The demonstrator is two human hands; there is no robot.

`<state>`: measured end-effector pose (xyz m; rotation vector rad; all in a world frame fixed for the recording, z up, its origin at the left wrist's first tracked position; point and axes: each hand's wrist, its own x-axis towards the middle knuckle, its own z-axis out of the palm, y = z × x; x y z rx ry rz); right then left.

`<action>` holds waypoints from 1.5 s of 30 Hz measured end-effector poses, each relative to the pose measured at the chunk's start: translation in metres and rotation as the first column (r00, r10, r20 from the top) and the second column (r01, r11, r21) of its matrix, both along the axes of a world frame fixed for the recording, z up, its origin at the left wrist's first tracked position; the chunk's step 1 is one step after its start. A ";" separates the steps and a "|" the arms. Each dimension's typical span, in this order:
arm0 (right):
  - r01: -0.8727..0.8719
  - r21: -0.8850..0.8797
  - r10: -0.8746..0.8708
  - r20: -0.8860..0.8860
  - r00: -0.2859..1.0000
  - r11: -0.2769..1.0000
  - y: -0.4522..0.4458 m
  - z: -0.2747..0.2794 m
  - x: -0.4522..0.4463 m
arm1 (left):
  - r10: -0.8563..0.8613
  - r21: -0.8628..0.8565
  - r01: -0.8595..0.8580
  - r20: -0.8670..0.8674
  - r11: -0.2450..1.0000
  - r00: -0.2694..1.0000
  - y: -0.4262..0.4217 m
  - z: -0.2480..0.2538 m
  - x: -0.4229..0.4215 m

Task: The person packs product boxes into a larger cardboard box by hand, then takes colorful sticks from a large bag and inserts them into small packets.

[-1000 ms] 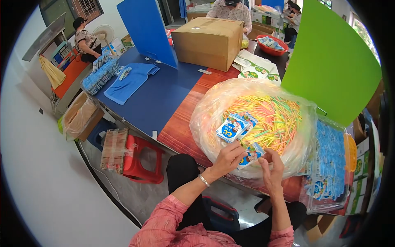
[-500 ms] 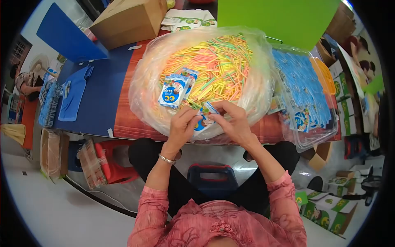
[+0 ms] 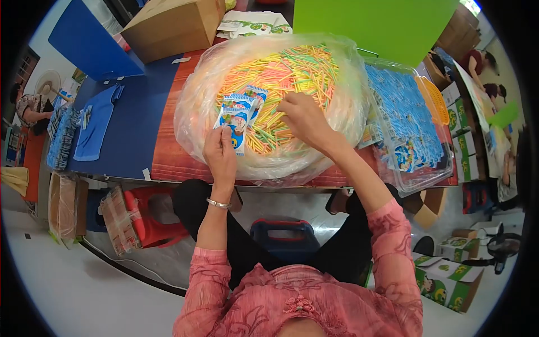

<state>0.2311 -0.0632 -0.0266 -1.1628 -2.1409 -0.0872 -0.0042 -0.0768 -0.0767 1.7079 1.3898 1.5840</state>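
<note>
A large clear plastic bag (image 3: 191,112) lies spread open, full of thin yellow, orange, pink and green candy-like sticks (image 3: 278,76). My left hand (image 3: 220,156) is closed on a small blue-and-white packet (image 3: 239,121) at the bag's near left side, thumb on its front. Other similar packets (image 3: 259,95) rest on the sticks just behind it, partly covered. Over the middle of the sticks, my right hand (image 3: 306,117) has its fingers curled together. Whatever its fingertips hold, if anything, is hidden.
Right of the bag stands a clear plastic tub (image 3: 412,188) heaped with blue packets (image 3: 412,121), beside an orange basket (image 3: 433,98). A blue cloth (image 3: 96,126), a cardboard box (image 3: 174,28) and a green panel (image 3: 373,25) are around the table. Other people sit at far left and right.
Both hands were together at the bag's near edge on a packet. My left hand has moved left and up with a packet; my right hand has come off it and moved up over the sticks.
</note>
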 end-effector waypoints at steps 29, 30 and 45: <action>0.115 -0.069 -0.129 -0.254 0.959 0.991 0.074 -0.080 -0.076 | 0.490 0.489 -0.050 -0.855 0.871 0.168 0.057 -0.071 -0.056; 0.194 0.103 -0.177 -0.151 0.972 0.976 0.036 -0.052 -0.061 | 0.169 0.188 -0.094 -0.436 0.978 0.884 0.044 -0.042 -0.034; 0.718 0.189 -0.630 -0.367 0.685 0.670 -0.255 -0.039 0.096 | 0.303 0.439 -0.073 -0.480 0.896 0.823 -0.093 -0.021 -0.073</action>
